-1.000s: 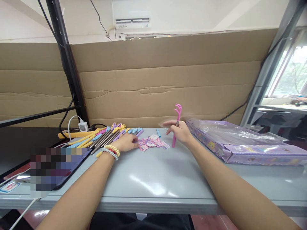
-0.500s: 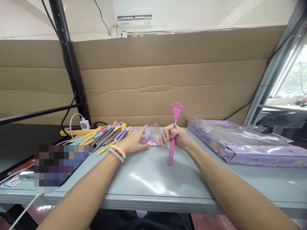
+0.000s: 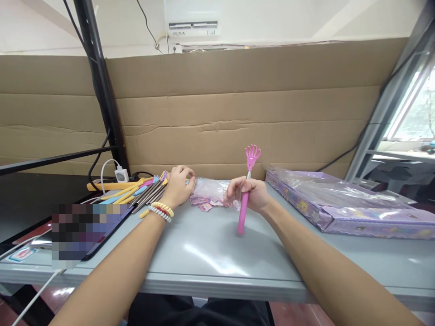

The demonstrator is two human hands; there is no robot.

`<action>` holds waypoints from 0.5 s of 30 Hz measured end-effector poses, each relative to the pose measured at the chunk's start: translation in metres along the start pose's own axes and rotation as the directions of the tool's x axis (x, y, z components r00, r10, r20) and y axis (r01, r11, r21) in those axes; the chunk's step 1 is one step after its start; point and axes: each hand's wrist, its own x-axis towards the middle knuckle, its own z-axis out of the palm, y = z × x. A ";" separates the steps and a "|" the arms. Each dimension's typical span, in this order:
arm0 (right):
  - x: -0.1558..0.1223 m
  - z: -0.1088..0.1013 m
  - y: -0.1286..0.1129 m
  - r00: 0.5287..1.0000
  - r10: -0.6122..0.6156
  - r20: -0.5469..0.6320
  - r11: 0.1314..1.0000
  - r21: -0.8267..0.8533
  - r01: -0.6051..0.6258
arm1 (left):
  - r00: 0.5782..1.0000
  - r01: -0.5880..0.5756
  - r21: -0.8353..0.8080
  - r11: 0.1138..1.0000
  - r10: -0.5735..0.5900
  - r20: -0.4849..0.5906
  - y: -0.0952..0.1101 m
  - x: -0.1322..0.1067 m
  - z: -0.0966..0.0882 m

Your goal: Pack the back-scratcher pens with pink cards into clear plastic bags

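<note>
My right hand [image 3: 249,192] is closed around the pink handle of a back scratcher [image 3: 243,213]. It stands nearly upright with its claw at the top. A crinkled bit of clear plastic shows by that hand's fingertips. My left hand [image 3: 180,184] lies over the claw ends of a pile of back scratchers [image 3: 147,192] in yellow, blue, purple and pink, its fingers curled and what is under them mostly hidden. Between the hands lie clear plastic bags [image 3: 210,186] and small pink printed cards [image 3: 205,206].
A purple printed box [image 3: 326,217] with clear plastic film in it stands at the right. On the left are a tablet-like device [image 3: 112,228], a white charger plug [image 3: 121,174] and cables. A cardboard sheet [image 3: 210,113] closes off the back of the grey table [image 3: 204,253].
My left hand has moved left from the cards and bags onto the pile of back scratchers, its fingers now curled. The pink back scratcher has turned slightly in my right hand.
</note>
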 end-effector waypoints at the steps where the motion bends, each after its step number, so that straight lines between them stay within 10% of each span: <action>1: 0.000 0.000 0.001 1.000 0.015 0.002 1.000 -0.005 -0.015 | 1.000 -0.015 -0.011 1.000 0.015 0.016 0.000 0.000 0.000; 9: 0.002 0.002 0.003 0.993 -0.034 -0.114 0.999 0.013 0.036 | 0.985 -0.028 -0.188 0.982 0.060 0.165 0.006 -0.003 -0.001; 15: 0.002 0.000 0.008 1.000 0.013 -0.013 1.000 -0.003 -0.013 | 0.892 0.050 -0.558 0.829 0.214 0.398 0.013 -0.008 -0.004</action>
